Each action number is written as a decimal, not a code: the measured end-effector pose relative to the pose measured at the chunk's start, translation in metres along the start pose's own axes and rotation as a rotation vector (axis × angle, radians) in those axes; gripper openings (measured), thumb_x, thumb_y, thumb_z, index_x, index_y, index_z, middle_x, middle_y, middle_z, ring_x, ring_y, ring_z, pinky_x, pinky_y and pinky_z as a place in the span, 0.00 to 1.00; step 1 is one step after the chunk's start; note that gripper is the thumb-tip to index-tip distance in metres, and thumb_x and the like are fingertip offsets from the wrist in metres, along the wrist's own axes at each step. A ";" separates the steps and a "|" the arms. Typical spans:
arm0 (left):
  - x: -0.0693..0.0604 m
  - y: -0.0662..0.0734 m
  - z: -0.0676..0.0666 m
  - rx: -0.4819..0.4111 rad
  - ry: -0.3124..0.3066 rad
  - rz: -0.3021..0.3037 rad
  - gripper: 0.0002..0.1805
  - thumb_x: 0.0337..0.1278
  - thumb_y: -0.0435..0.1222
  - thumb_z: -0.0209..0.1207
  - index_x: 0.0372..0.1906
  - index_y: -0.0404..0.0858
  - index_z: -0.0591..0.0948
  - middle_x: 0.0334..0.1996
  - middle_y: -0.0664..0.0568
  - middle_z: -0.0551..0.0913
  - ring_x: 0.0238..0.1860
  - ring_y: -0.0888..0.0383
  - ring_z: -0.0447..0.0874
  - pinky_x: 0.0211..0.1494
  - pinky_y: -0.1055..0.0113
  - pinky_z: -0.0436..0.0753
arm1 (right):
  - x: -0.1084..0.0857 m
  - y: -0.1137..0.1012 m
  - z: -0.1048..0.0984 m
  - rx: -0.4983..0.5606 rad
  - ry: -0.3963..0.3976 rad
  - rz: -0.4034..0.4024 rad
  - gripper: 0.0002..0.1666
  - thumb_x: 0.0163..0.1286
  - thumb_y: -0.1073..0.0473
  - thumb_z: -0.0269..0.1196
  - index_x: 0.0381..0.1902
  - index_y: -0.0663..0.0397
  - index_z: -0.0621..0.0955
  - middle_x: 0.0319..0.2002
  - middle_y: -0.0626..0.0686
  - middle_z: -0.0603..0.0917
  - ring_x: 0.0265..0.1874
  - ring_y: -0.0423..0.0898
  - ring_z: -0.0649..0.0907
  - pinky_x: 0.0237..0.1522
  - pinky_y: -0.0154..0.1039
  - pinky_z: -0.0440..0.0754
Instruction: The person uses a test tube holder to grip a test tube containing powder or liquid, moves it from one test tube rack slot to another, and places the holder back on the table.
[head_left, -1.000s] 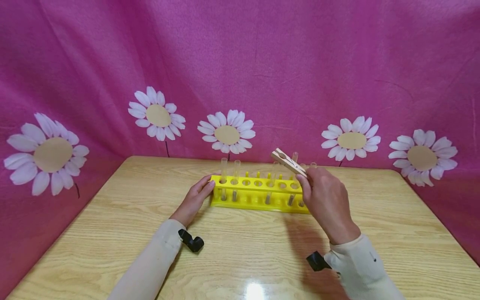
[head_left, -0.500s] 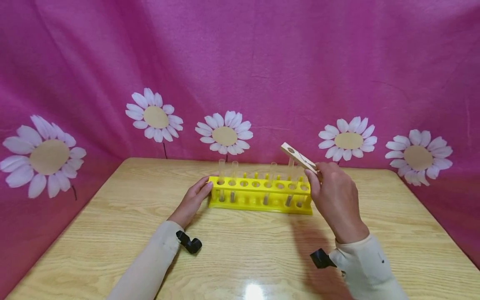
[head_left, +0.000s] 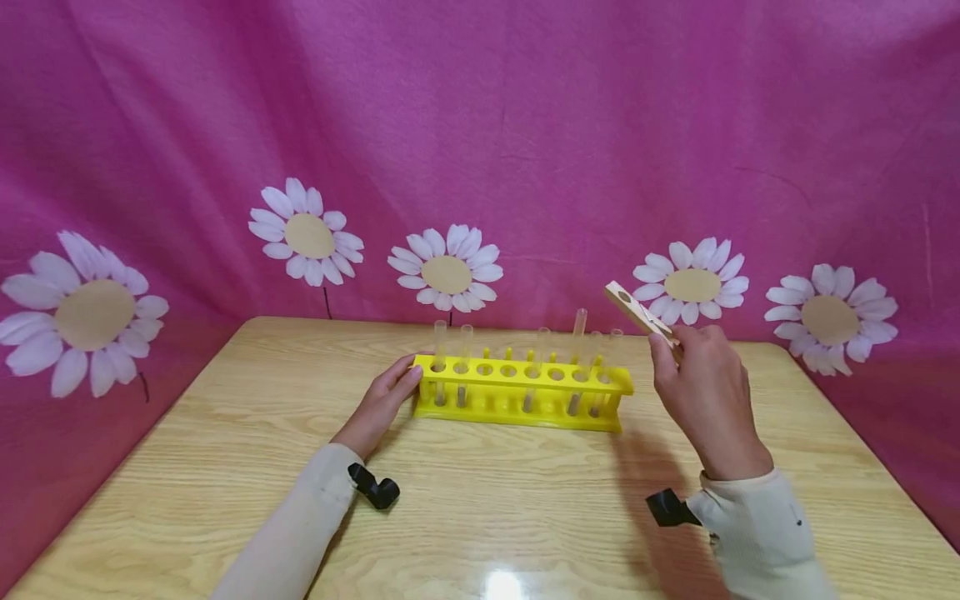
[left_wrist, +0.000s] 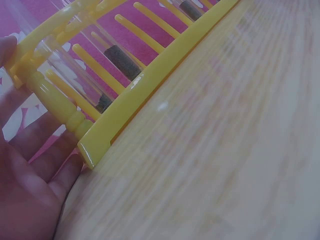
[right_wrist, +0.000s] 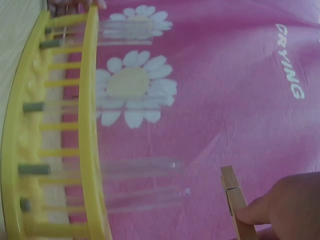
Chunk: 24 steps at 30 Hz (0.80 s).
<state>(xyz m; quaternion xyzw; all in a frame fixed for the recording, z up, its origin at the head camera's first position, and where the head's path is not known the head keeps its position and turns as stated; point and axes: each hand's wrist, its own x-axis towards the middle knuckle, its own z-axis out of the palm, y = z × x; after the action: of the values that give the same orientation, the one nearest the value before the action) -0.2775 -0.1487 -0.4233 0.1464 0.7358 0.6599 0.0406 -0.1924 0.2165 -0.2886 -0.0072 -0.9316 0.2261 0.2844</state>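
Observation:
A yellow test tube rack (head_left: 491, 419) stands on the table with several clear test tubes (head_left: 580, 333) upright in its holes. Dark grey material (left_wrist: 122, 61) fills the bottom of the tubes. My left hand (head_left: 378, 410) grips the rack's left end, thumb at the top bar and fingers behind the end post. To the right of the rack and above the table, my right hand (head_left: 708, 396) holds a wooden test tube clamp (head_left: 632, 305) between thumb and fingers. The clamp's tip points up and left, apart from the tubes, with nothing in its jaws.
A wood-grain table (head_left: 465, 517) lies under everything. Behind it and at both sides hangs a pink cloth (head_left: 525, 150) printed with white daisies. Some rack holes (head_left: 507, 371) in the middle have no tube, and thin yellow pegs (head_left: 486, 352) rise behind the bar.
My right hand has moved right with the clamp, from over the rack's right end to beside it, uncovering that end. My left hand keeps its grip on the rack.

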 end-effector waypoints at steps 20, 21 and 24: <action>-0.001 -0.001 -0.001 0.001 0.000 0.007 0.29 0.73 0.50 0.47 0.71 0.41 0.65 0.69 0.50 0.66 0.69 0.55 0.61 0.72 0.55 0.60 | 0.004 0.047 0.007 -0.149 -0.169 0.164 0.16 0.67 0.55 0.62 0.50 0.57 0.81 0.21 0.55 0.80 0.21 0.55 0.74 0.30 0.51 0.66; -0.001 0.000 -0.001 -0.003 0.000 0.007 0.29 0.73 0.50 0.46 0.71 0.41 0.65 0.69 0.49 0.66 0.69 0.54 0.61 0.73 0.55 0.60 | 0.003 0.049 0.007 -0.154 -0.183 0.165 0.16 0.67 0.55 0.62 0.49 0.57 0.81 0.19 0.54 0.79 0.20 0.54 0.73 0.28 0.51 0.66; -0.001 0.002 0.000 -0.016 -0.003 0.010 0.28 0.74 0.48 0.46 0.71 0.40 0.64 0.69 0.48 0.65 0.70 0.53 0.60 0.73 0.54 0.59 | 0.003 0.057 0.006 -0.158 -0.225 0.171 0.16 0.67 0.54 0.62 0.48 0.57 0.81 0.18 0.53 0.77 0.19 0.53 0.72 0.22 0.47 0.67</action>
<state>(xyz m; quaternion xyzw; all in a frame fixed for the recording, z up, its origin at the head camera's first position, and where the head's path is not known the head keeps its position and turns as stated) -0.2759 -0.1484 -0.4217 0.1510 0.7298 0.6656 0.0395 -0.2048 0.2650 -0.3156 -0.0837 -0.9685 0.1748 0.1566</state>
